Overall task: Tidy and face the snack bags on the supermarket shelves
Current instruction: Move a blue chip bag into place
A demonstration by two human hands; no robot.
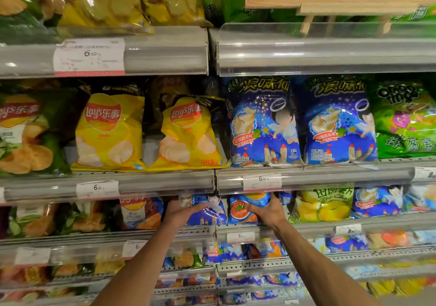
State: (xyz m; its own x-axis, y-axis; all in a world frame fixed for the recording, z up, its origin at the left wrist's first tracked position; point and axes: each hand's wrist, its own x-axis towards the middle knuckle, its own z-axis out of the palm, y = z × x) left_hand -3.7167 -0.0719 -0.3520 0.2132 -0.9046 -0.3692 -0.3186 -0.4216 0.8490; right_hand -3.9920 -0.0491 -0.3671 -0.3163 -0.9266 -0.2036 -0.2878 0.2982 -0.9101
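2 hands reach under the lip of the third shelf (306,229) from the top; the left hand (181,211) has its fingers curled round the upper left edge of a blue bag (208,214), and the right hand (266,210) grips the right side of a blue and orange bag (243,211) just beside it; both bags stand upright, long axis vertical, touching each other between the 2 hands; each bag lies directly ahead of its own hand, so neither needs to cross; the likely next move is pulling them forward to the shelf edge and squaring their fronts outward.
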